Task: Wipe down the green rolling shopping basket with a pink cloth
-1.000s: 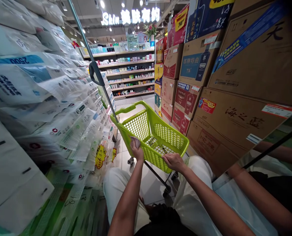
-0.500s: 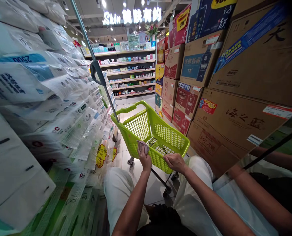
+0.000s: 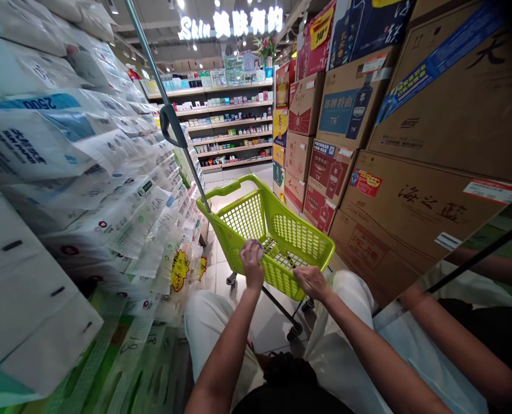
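A lime-green shopping cart basket (image 3: 301, 236) with grid walls stands in front of my knees, and no goods show inside it. My left hand (image 3: 252, 267) is closed on a crumpled greyish-pink cloth (image 3: 260, 251) at the near side wall of the basket. Most of the cloth is hidden by the fingers. My right hand (image 3: 311, 282) grips the near rim of the basket, its fingers wrapped over the edge. A grey pole with a dark clip handle (image 3: 172, 126) rises from the left corner of the cart.
Plastic-wrapped tissue packs (image 3: 109, 184) are piled high on the left. Cardboard cartons (image 3: 411, 195) form a wall on the right, beside a reflective panel (image 3: 475, 287). Shelves of small goods (image 3: 234, 123) stand ahead. Black caster wheels (image 3: 294, 332) rest on the tiled floor.
My left hand has shifted with the cloth, its fingers now bent over the basket's near wall. My right hand has slid slightly right along the rim.
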The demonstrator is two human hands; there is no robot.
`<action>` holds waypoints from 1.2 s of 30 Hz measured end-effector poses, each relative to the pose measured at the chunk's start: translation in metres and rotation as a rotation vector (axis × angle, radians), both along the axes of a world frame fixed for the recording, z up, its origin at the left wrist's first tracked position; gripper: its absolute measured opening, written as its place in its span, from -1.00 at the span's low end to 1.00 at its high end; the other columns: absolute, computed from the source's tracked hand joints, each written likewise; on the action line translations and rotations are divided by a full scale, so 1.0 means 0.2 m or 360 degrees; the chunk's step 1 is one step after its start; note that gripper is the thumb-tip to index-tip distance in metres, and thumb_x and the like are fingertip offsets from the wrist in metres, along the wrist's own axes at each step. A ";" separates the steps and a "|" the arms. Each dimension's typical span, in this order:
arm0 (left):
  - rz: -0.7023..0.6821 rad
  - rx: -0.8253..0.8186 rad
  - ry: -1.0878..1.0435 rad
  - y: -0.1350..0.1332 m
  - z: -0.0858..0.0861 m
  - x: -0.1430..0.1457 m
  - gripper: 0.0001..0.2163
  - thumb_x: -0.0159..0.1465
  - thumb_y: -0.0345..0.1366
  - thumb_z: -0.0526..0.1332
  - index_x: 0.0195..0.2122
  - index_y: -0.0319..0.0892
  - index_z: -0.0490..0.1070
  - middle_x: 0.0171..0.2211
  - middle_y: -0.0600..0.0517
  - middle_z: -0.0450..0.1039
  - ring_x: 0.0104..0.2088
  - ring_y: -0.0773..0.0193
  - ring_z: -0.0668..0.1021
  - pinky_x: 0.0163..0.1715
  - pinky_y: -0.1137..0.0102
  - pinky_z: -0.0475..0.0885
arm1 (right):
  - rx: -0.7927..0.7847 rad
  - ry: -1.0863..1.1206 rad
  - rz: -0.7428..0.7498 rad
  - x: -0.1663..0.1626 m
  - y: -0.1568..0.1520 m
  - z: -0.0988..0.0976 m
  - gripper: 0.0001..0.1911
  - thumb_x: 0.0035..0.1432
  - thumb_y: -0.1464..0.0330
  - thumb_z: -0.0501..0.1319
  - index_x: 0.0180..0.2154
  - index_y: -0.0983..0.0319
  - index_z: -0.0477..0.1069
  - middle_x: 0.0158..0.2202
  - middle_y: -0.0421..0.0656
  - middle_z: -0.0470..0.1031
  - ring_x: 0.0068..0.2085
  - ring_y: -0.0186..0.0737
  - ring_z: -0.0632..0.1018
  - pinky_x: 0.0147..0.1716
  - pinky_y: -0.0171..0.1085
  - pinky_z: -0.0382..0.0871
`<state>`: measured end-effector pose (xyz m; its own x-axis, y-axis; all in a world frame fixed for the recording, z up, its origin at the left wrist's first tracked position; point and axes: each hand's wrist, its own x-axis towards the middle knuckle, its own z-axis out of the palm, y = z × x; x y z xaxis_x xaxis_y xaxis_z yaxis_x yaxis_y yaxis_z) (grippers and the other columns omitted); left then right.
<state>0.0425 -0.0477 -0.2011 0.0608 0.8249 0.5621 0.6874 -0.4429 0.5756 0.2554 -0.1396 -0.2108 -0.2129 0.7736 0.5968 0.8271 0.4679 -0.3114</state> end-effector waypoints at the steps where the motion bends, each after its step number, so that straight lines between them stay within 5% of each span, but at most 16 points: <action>1: -0.0076 -0.0003 0.0064 -0.07 -0.03 0.03 -0.32 0.06 -0.69 0.08 0.20 -0.13 0.48 0.31 -0.07 0.38 0.33 0.03 0.31 0.37 0.07 0.27 | 0.0044 0.0019 -0.0017 0.00 0.00 -0.01 -0.40 0.54 0.26 -0.19 -0.56 0.20 0.27 -0.58 -0.20 0.39 -0.55 -0.35 0.34 -0.43 -0.28 0.06; 4: -0.0296 -0.0013 0.0242 -0.18 -0.04 0.08 -0.30 0.04 -0.70 0.08 0.20 -0.11 0.48 0.26 -0.03 0.43 0.29 0.03 0.34 0.38 0.05 0.24 | 0.0178 0.0064 -0.0133 0.01 -0.03 -0.04 -0.40 0.52 0.29 -0.18 -0.60 0.18 0.25 -0.61 -0.19 0.36 -0.57 -0.33 0.30 -0.39 -0.25 0.11; 8: -0.0295 -0.0069 0.0302 -0.15 0.07 0.06 -0.35 0.02 -0.70 0.07 0.11 -0.14 0.53 0.21 -0.05 0.46 0.21 0.03 0.38 0.32 0.08 0.30 | 0.0246 0.0070 -0.0303 -0.01 -0.08 -0.08 -0.47 0.49 0.32 -0.14 -0.48 0.17 0.40 -0.49 -0.13 0.49 -0.39 -0.23 0.46 -0.12 -0.20 0.27; 11: -0.0287 -0.0113 0.0401 -0.18 0.12 0.08 -0.40 0.07 -0.69 0.07 0.08 -0.13 0.53 0.18 -0.06 0.47 0.18 0.01 0.38 0.26 0.05 0.33 | 0.0205 0.0182 -0.0390 -0.02 -0.11 -0.10 -0.55 0.48 0.35 -0.13 -0.27 0.14 0.50 -0.30 -0.14 0.60 -0.09 -0.14 0.53 0.18 -0.04 0.13; 17: -0.0604 -0.0068 0.0757 -0.25 0.16 0.08 -0.49 0.26 -0.59 0.09 0.17 -0.04 0.48 0.22 -0.06 0.45 0.16 0.01 0.38 0.11 0.11 0.42 | 0.0124 0.0370 -0.0344 0.00 -0.13 -0.10 -0.49 0.47 0.39 -0.17 -0.24 0.10 0.55 -0.19 -0.18 0.64 0.12 -0.08 0.49 0.26 0.04 0.01; 22: -0.0306 -0.0200 0.0783 -0.18 0.21 0.03 -0.42 0.19 -0.63 0.11 0.20 -0.09 0.46 0.26 -0.08 0.41 0.15 -0.01 0.39 0.08 0.08 0.43 | 0.0134 0.0488 -0.0385 -0.06 -0.15 -0.17 -0.56 0.46 0.38 -0.15 -0.02 0.06 0.50 -0.04 -0.19 0.62 0.21 -0.11 0.46 0.36 0.07 -0.07; 27: -0.0536 -0.0027 0.0823 -0.34 0.10 0.11 -0.50 0.30 -0.55 0.10 0.23 -0.06 0.44 0.25 -0.09 0.43 0.17 -0.01 0.39 0.11 0.08 0.43 | 0.0177 0.0662 -0.0458 -0.15 -0.17 -0.23 -0.52 0.46 0.32 -0.17 0.28 0.04 0.25 0.21 -0.09 0.46 0.32 -0.05 0.37 0.40 0.17 -0.02; 34: -0.0185 -0.0231 0.0592 -0.20 0.21 0.05 -0.43 0.20 -0.67 0.09 0.15 -0.05 0.50 0.25 -0.04 0.44 0.12 0.02 0.43 0.11 0.12 0.43 | 0.0067 0.0658 -0.0333 -0.13 -0.18 -0.22 -0.52 0.48 0.24 -0.16 0.32 0.05 0.21 0.20 -0.05 0.45 0.31 0.00 0.39 0.42 0.23 0.01; 36: -0.0257 -0.0220 0.0608 -0.23 0.19 0.08 -0.46 0.22 -0.65 0.09 0.14 -0.06 0.52 0.24 -0.04 0.45 0.14 0.01 0.42 0.13 0.11 0.41 | 0.0055 0.0667 -0.0324 -0.14 -0.18 -0.23 -0.52 0.49 0.22 -0.17 0.33 0.05 0.20 0.21 -0.05 0.45 0.31 -0.02 0.39 0.43 0.23 -0.01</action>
<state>0.0576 -0.0943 -0.1624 0.3771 0.8536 0.3595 0.7907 -0.4988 0.3550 0.2279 -0.1748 -0.2567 0.2062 0.7527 0.6252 0.7092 0.3252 -0.6255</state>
